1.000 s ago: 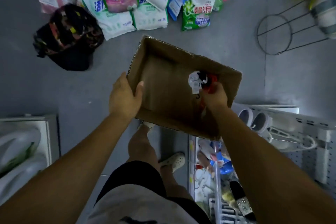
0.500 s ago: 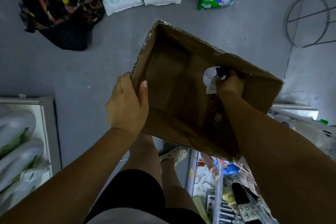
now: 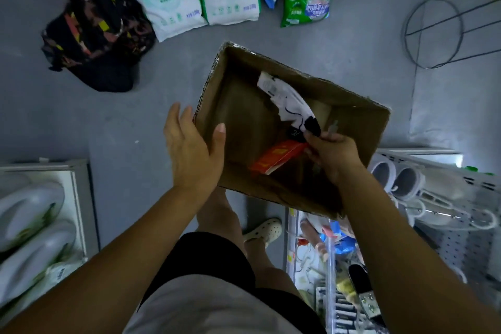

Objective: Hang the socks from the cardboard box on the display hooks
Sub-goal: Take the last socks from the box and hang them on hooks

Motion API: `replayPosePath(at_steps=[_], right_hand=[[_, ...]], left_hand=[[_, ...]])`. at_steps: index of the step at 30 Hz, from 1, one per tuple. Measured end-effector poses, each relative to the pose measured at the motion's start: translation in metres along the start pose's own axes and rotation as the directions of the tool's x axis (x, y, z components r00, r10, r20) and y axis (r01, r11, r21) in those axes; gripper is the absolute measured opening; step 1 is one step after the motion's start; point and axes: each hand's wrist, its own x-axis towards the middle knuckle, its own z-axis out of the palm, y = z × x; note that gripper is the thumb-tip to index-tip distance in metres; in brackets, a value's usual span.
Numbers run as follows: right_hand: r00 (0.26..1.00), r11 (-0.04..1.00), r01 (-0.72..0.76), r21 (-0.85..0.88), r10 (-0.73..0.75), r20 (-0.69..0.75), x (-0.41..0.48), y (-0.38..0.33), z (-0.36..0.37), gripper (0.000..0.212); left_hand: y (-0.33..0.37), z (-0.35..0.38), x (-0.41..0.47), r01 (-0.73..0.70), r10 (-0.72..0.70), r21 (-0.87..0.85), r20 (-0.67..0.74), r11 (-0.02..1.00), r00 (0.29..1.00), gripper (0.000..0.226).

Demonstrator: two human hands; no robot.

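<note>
Centre frame: R hand fingers clamped on socks, white w/ black toe, paper tag; L hand pinches cardboard box wall.

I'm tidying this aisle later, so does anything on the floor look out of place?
Yes. Detergent bags lie heaped on the floor, a dark patterned bundle sits beside them, and a wire stand at the right seems to lie on its side.
</note>
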Motion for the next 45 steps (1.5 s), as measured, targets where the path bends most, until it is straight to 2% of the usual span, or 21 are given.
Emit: replayPosePath(at_steps=[2, 3, 4, 5, 6, 8, 10, 11, 12, 15, 20, 25, 30, 34, 37, 39, 41, 43, 44, 45], right_hand=[[0.997, 1.0, 0.027, 0.009, -0.028, 0.073, -0.032, 0.001, -0.009, 0.027], [0.992, 0.998, 0.061, -0.011, -0.06, 0.107, -0.047, 0.002, -0.014, 0.025], [0.985, 0.994, 0.102, -0.042, -0.095, 0.141, -0.063, 0.002, -0.019, 0.024], [0.976, 0.986, 0.143, -0.083, -0.126, 0.178, -0.077, 0.004, -0.024, 0.023], [0.966, 0.978, 0.173, -0.114, -0.146, 0.215, -0.092, 0.004, -0.029, 0.024], [0.942, 0.971, 0.212, -0.111, -0.172, 0.289, -0.117, 0.008, -0.04, 0.026], [0.91, 0.975, 0.222, -0.021, -0.199, 0.363, -0.137, 0.013, -0.05, 0.032], [0.894, 0.972, 0.232, 0.025, -0.223, 0.389, -0.145, 0.018, -0.056, 0.037], [0.88, 0.968, 0.244, 0.06, -0.247, 0.405, -0.153, 0.022, -0.061, 0.041], [0.864, 0.961, 0.248, 0.125, -0.278, 0.42, -0.169, 0.041, -0.075, 0.049], [0.884, 0.903, 0.205, 0.378, -0.336, 0.325, -0.192, 0.078, -0.093, 0.046], [0.882, 0.816, 0.242, 0.525, -0.41, 0.232, -0.22, 0.122, -0.11, 0.041], [0.915, 0.677, 0.258, 0.689, -0.401, 0.052, -0.247, 0.176, -0.149, 0.05], [0.912, 0.543, 0.391, 0.743, -0.338, -0.233, -0.277, 0.228, -0.198, 0.047], [0.855, 0.381, 0.514, 0.769, -0.297, -0.425, -0.304, 0.269, -0.238, 0.044], [0.796, 0.252, 0.602, 0.758, -0.269, -0.543, -0.321, 0.296, -0.261, 0.041], [0.73, 0.134, 0.68, 0.721, -0.21, -0.65, -0.338, 0.32, -0.277, 0.04], [0.661, 0.068, 0.749, 0.659, -0.141, -0.737, -0.351, 0.345, -0.289, 0.038], [0.627, 0.072, 0.779, 0.623, -0.113, -0.771, -0.355, 0.357, -0.293, 0.035], [0.595, 0.085, 0.803, 0.589, -0.095, -0.798, -0.36, 0.37, -0.296, 0.033]], left_hand=[[0.018, -0.017, -0.012, -0.042, 0.045, -0.135, 0.026, 0.99, 0.999, 0.067], [0.03, -0.026, -0.018, -0.027, 0.047, -0.222, 0.086, 0.975, 0.995, 0.064], [0.042, -0.034, -0.023, 0.05, 0.016, -0.309, 0.205, 0.95, 0.979, 0.063], [0.053, -0.039, -0.026, 0.185, -0.039, -0.371, 0.369, 0.91, 0.929, 0.066], [0.063, -0.042, -0.027, 0.326, -0.092, -0.373, 0.525, 0.869, 0.846, 0.075], [0.078, -0.045, -0.029, 0.498, -0.137, -0.28, 0.75, 0.82, 0.647, 0.091], [0.092, -0.045, -0.035, 0.591, -0.058, -0.263, 0.882, 0.763, 0.467, 0.086], [0.1, -0.045, -0.039, 0.617, -0.005, -0.274, 0.912, 0.738, 0.411, 0.081], [0.109, -0.046, -0.043, 0.64, 0.021, -0.283, 0.923, 0.714, 0.385, 0.076], [0.134, -0.043, -0.055, 0.706, 0.007, -0.281, 0.931, 0.65, 0.364, 0.066], [0.155, -0.027, -0.085, 0.613, 0.033, -0.395, 0.857, 0.684, 0.515, 0.044], [0.164, -0.016, -0.13, 0.539, 0.161, -0.562, 0.771, 0.627, 0.617, 0.028], [0.17, -0.014, -0.175, 0.491, 0.211, -0.678, 0.679, 0.547, 0.703, 0.028], [0.162, -0.007, -0.224, 0.456, 0.235, -0.7, 0.653, 0.55, 0.72, 0.035], [0.156, 0.0, -0.283, 0.403, 0.3, -0.654, 0.695, 0.64, 0.653, 0.038], [0.149, 0.008, -0.328, 0.314, 0.348, -0.604, 0.729, 0.733, 0.59, 0.039], [0.143, 0.013, -0.375, 0.242, 0.369, -0.507, 0.816, 0.827, 0.446, 0.059], [0.135, 0.014, -0.421, 0.192, 0.387, -0.434, 0.891, 0.88, 0.237, 0.079], [0.13, 0.015, -0.442, 0.169, 0.407, -0.435, 0.896, 0.884, 0.177, 0.081], [0.124, 0.016, -0.461, 0.137, 0.434, -0.457, 0.885, 0.879, 0.17, 0.079]])
